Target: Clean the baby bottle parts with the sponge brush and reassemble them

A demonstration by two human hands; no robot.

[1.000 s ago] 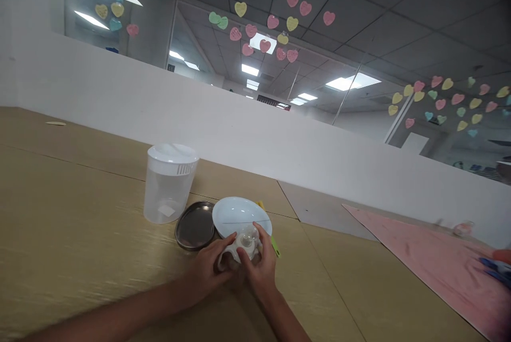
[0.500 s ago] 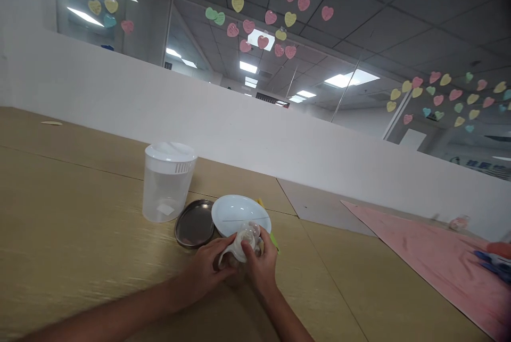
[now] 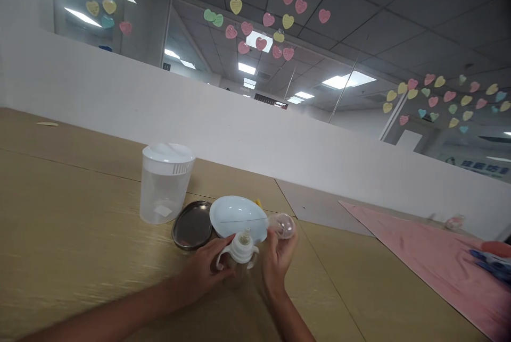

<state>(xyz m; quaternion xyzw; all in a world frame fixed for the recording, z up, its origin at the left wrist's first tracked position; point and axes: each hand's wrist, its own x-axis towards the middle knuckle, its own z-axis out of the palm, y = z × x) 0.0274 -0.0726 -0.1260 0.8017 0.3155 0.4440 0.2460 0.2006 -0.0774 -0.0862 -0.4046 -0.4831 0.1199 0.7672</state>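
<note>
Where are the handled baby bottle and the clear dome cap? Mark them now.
handled baby bottle (image 3: pixel 241 250), head view, point on its white collar
clear dome cap (image 3: pixel 282 226), head view, point on its curved top

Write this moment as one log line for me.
left hand: holds handled baby bottle | right hand: holds clear dome cap | beside: white plate

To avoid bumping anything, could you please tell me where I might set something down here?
Tabletop shows left of the plastic container and between the white plate and pink cloth; the metal tray and handled bottle crowd the middle.
</note>
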